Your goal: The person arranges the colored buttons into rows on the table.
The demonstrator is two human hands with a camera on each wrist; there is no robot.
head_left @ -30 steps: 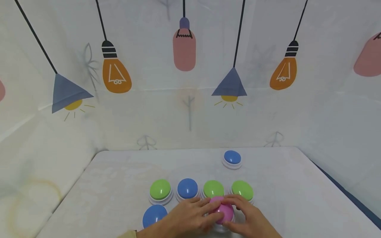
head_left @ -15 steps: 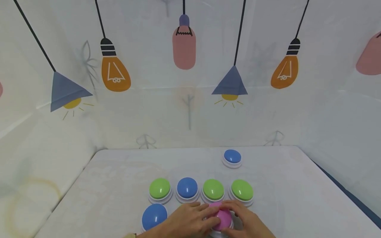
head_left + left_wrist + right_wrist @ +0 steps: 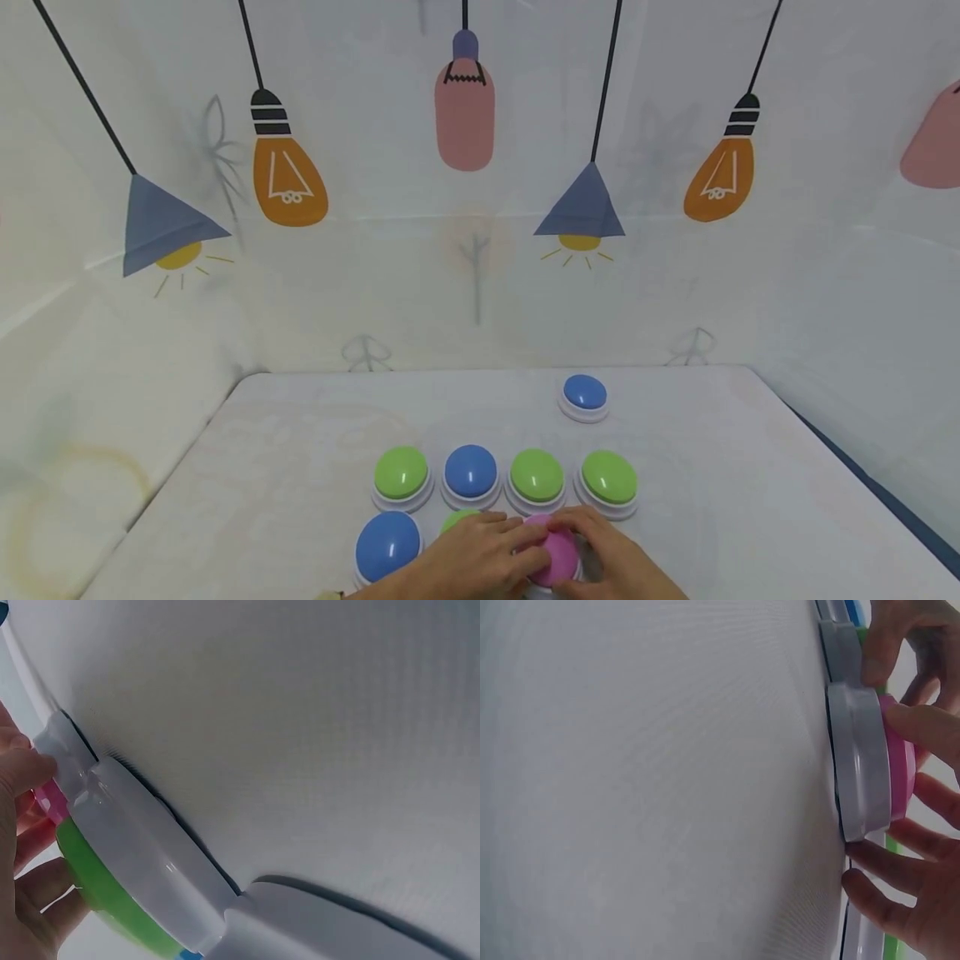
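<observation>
A pink push button [image 3: 559,557] with a white base stands on the table at the bottom of the head view, between both hands. My left hand [image 3: 471,560] grips it from the left, fingers on the pink dome and thumb by the base in the left wrist view. From the right, my right hand [image 3: 621,558] curls thumb and fingers round its side. In the right wrist view the white base [image 3: 859,761] sits flat on the table. Beside it, a green button [image 3: 459,520] is mostly hidden behind my left hand. To the left stands a blue button [image 3: 387,546].
Behind the hands runs a row of buttons: green [image 3: 401,472], blue [image 3: 471,472], green [image 3: 536,475] and green [image 3: 609,477]. Farther back stands another blue button [image 3: 585,392]. A white cloth [image 3: 480,275] printed with lamps hangs behind the white table [image 3: 300,433].
Both hands have drawn the pink button a little toward me and to the left, away from the back row. Part of the green button behind my left hand now shows.
</observation>
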